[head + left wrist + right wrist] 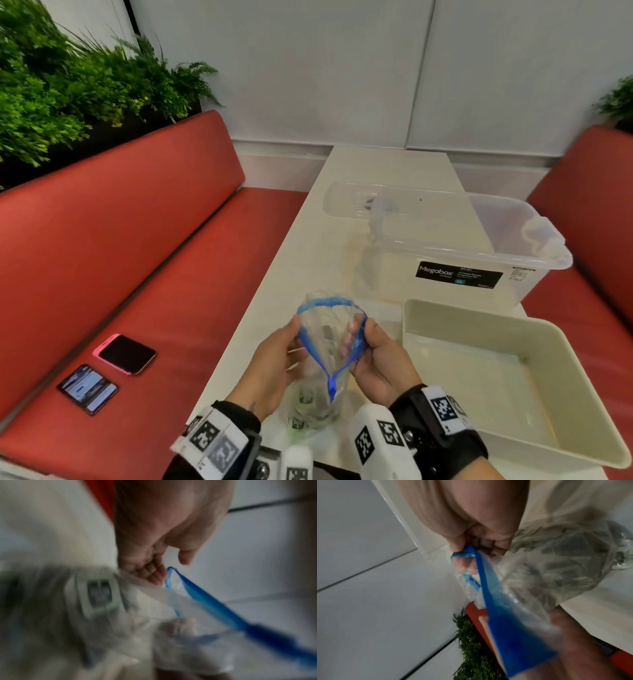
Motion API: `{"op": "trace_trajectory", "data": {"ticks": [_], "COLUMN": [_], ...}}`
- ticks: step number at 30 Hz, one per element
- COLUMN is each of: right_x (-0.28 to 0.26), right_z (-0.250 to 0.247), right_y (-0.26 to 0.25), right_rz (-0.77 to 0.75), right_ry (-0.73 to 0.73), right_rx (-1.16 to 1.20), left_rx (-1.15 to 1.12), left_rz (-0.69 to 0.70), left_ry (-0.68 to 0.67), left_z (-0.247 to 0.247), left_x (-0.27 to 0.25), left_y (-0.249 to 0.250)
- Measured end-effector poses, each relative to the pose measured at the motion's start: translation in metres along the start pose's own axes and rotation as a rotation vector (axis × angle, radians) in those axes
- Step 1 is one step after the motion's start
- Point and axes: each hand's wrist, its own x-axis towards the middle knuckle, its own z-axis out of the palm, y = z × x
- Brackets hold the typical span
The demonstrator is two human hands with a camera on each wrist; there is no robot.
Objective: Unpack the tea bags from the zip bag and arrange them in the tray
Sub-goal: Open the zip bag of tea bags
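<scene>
At lower centre of the head view, the left hand (274, 366) and right hand (380, 363) each pinch one side of the one zip bag's (325, 359) blue rim, its mouth spread; tea bags (308, 401) inside, uncountable. One tray (582, 394) lower right; two phones (106, 373) lower left.

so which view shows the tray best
The head view: the tray lies whole at the right on the table, with nothing visible in it. The wrist views show mainly the hands and the zip bag; no tray is clearly recognisable there.

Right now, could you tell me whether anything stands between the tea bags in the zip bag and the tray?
Only the clear blue-rimmed zip bag around the tea bags; its mouth is open, and the beige plastic tray sits uncovered beside it.
</scene>
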Motion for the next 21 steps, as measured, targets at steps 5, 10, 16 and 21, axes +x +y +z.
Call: {"op": "trace_trajectory", "data": {"ticks": [5, 10, 16, 21], "right_x": [-0.003, -0.011, -0.012, -0.018], "right_z": [0.001, 0.000, -0.004, 0.000], "right_y": [0.001, 0.002, 0.007, 0.005], "right_rz": [-0.020, -0.043, -0.046, -0.031], "right_ry": [-0.091, 0.017, 0.191, 0.175], "right_rx": [-0.194, -0.534, -0.756, -0.444], "left_rx": [0.618, 0.228, -0.353, -0.763], "left_rz": [-0.021, 0.057, 0.047, 0.045], "left_ry": [-0.072, -0.086, -0.115, -0.014], "left_z": [-0.001, 0.004, 0.013, 0.022], "left_x": [-0.028, -0.031, -0.027, -0.021], "left_y": [0.004, 0.004, -0.010, -0.016]}}
